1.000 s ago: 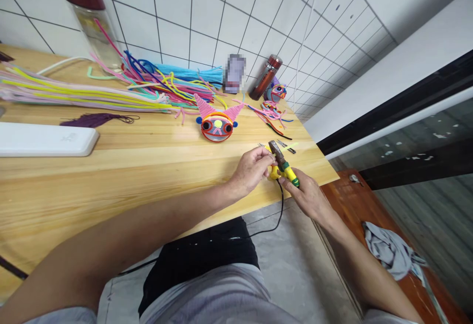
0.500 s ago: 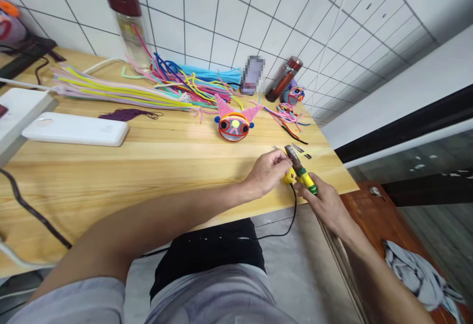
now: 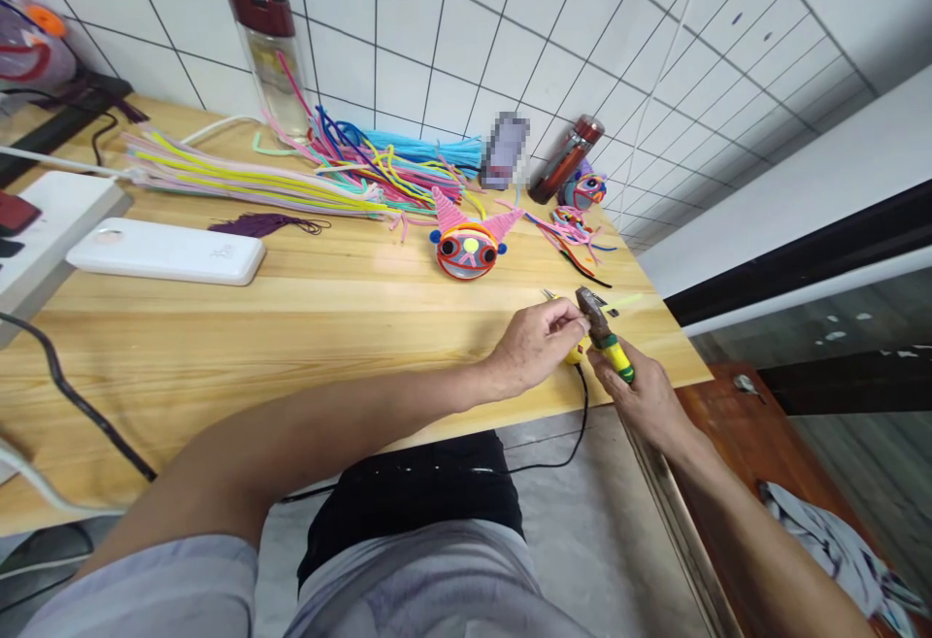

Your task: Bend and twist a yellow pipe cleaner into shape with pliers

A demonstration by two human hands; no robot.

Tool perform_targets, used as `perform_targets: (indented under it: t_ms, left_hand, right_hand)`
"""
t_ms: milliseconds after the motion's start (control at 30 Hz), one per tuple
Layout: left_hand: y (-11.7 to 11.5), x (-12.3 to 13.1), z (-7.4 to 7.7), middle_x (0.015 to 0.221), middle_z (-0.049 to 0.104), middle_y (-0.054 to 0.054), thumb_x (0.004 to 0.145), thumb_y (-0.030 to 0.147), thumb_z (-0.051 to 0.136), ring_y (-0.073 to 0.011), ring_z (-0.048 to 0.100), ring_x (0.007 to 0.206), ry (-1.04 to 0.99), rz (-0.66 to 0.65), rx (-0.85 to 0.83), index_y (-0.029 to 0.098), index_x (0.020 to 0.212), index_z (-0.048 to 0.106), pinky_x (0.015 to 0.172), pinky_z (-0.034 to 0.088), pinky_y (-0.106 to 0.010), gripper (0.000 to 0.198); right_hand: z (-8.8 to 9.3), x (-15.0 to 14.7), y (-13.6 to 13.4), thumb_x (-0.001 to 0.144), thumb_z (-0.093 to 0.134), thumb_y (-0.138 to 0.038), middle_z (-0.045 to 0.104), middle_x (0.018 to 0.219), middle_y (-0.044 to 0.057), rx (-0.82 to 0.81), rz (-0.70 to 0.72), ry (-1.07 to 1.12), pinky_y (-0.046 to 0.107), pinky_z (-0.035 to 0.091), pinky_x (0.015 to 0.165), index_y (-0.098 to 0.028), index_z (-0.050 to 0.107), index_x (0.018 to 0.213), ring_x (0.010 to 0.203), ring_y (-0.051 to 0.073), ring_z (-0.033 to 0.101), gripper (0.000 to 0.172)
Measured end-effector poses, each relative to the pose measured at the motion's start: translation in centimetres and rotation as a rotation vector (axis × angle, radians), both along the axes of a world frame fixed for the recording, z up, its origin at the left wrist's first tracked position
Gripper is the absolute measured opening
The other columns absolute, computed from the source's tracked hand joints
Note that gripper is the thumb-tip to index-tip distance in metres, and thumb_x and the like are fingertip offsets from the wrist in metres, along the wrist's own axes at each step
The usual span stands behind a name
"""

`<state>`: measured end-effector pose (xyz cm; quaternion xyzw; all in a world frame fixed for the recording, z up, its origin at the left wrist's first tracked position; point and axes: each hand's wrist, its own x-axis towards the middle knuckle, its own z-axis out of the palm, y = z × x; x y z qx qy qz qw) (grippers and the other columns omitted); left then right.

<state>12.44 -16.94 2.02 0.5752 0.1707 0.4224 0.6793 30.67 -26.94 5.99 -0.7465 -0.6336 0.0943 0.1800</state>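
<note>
My right hand (image 3: 645,390) grips pliers (image 3: 608,342) with green-and-yellow handles and a worn dark metal head. Close to that head, my left hand (image 3: 539,342) is closed in a pinch; what its fingertips hold is too small to name. Partly hidden behind my hands, a yellow corded tool (image 3: 578,353) lies at the table edge, with its black cord hanging down. A thin pale yellow strip (image 3: 623,304) shows just right of the pliers' head. Farther back sits a pink-eared craft head (image 3: 467,251) with round dark eyes.
Pipe cleaners (image 3: 254,177) in many colours lie along the back. Behind them stands a glass bottle (image 3: 266,55). A red flask (image 3: 566,160) and a second craft head (image 3: 582,189) are at back right. A white power bank (image 3: 167,251) and purple tassel (image 3: 262,222) lie left.
The pale yellow strip now shows beside the pliers' head. Both hands and the pliers sit slightly farther right in view, and the pliers' head is a little apart from my left fingertips.
</note>
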Motion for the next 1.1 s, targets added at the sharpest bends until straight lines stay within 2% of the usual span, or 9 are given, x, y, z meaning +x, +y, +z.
perform_targets:
  t_ms: [167, 300, 400, 533, 700, 833, 967, 1033, 1100]
  left_hand:
    - [0.1, -0.1, 0.1, 0.076, 0.062, 0.003, 0.095, 0.024, 0.061, -0.012, 0.053, 0.072, 0.05, 0.049, -0.024, 0.019, 0.08, 0.062, 0.071, 0.041, -0.026, 0.016]
    - [0.3, 0.1, -0.3, 0.073, 0.058, 0.004, 0.092, 0.024, 0.061, -0.0118, 0.051, 0.069, 0.066, 0.037, -0.048, 0.019, 0.078, 0.06, 0.07, 0.04, -0.026, 0.015]
    - [0.4, 0.1, -0.4, 0.071, 0.057, 0.004, 0.091, 0.025, 0.061, -0.012, 0.051, 0.069, 0.065, 0.048, -0.072, 0.019, 0.076, 0.06, 0.069, 0.04, -0.026, 0.016]
    - [0.6, -0.2, -0.2, 0.073, 0.058, 0.003, 0.091, 0.031, 0.063, -0.0124, 0.052, 0.071, 0.023, 0.011, -0.006, 0.019, 0.078, 0.061, 0.07, 0.04, -0.026, 0.018]
    - [1.0, -0.2, -0.3, 0.065, 0.051, 0.005, 0.088, 0.027, 0.062, -0.0112, 0.044, 0.063, 0.078, 0.07, -0.086, 0.02, 0.07, 0.057, 0.064, 0.036, -0.026, 0.02]
    - [1.3, -0.2, -0.5, 0.062, 0.05, 0.006, 0.089, 0.026, 0.061, -0.0108, 0.043, 0.06, 0.102, 0.086, -0.137, 0.02, 0.07, 0.058, 0.063, 0.038, -0.026, 0.02]
    - [1.7, -0.1, -0.4, 0.066, 0.055, 0.004, 0.089, 0.028, 0.062, -0.0111, 0.045, 0.061, 0.075, 0.125, -0.18, 0.02, 0.073, 0.06, 0.062, 0.038, -0.026, 0.018]
    - [1.8, 0.0, -0.5, 0.067, 0.056, 0.003, 0.088, 0.03, 0.063, -0.0113, 0.046, 0.062, 0.062, 0.138, -0.201, 0.021, 0.072, 0.059, 0.061, 0.037, -0.025, 0.019]
    - [1.8, 0.1, -0.8, 0.067, 0.056, 0.002, 0.087, 0.03, 0.063, -0.0114, 0.046, 0.062, 0.055, 0.136, -0.213, 0.021, 0.072, 0.059, 0.06, 0.036, -0.025, 0.018]
  right_hand:
    - [0.3, 0.1, -0.2, 0.096, 0.055, -0.062, 0.071, 0.07, 0.002, -0.111, -0.012, 0.083, 0.033, 0.048, 0.063, -0.023, 0.069, 0.093, 0.065, 0.023, 0.064, 0.042]
    - [0.4, 0.0, -0.2, 0.096, 0.054, -0.061, 0.074, 0.076, 0.005, -0.139, -0.017, 0.072, 0.035, 0.049, 0.066, -0.023, 0.069, 0.09, 0.068, 0.025, 0.068, 0.041]
    - [0.7, -0.3, -0.3, 0.095, 0.055, -0.062, 0.071, 0.076, 0.005, -0.091, -0.039, 0.025, 0.035, 0.047, 0.066, -0.024, 0.069, 0.095, 0.067, 0.024, 0.064, 0.04]
    - [1.0, -0.3, -0.4, 0.099, 0.051, -0.066, 0.066, 0.069, 0.001, -0.201, 0.0, 0.19, 0.033, 0.046, 0.062, -0.023, 0.069, 0.097, 0.061, 0.022, 0.059, 0.046]
    - [0.9, -0.2, 0.7, 0.098, 0.053, -0.059, 0.074, 0.081, 0.007, -0.133, -0.05, -0.045, 0.034, 0.047, 0.067, -0.023, 0.074, 0.108, 0.074, 0.027, 0.068, 0.042]
    - [0.9, 0.3, 0.9, 0.1, 0.053, -0.067, 0.076, 0.08, 0.006, -0.194, -0.002, -0.034, 0.033, 0.048, 0.067, -0.023, 0.08, 0.111, 0.071, 0.027, 0.069, 0.053]
    - [1.0, 3.6, -0.1, 0.096, 0.059, -0.075, 0.077, 0.08, 0.005, -0.204, 0.011, 0.09, 0.034, 0.052, 0.067, -0.021, 0.081, 0.101, 0.072, 0.026, 0.069, 0.059]
    - [0.7, 6.5, -0.4, 0.092, 0.063, -0.078, 0.077, 0.081, 0.007, -0.18, -0.036, 0.19, 0.035, 0.055, 0.069, -0.021, 0.079, 0.091, 0.076, 0.027, 0.071, 0.06]
    - [0.2, 9.7, 0.0, 0.089, 0.068, -0.077, 0.077, 0.083, 0.009, -0.146, -0.132, 0.292, 0.036, 0.057, 0.069, -0.019, 0.076, 0.092, 0.076, 0.027, 0.073, 0.059]
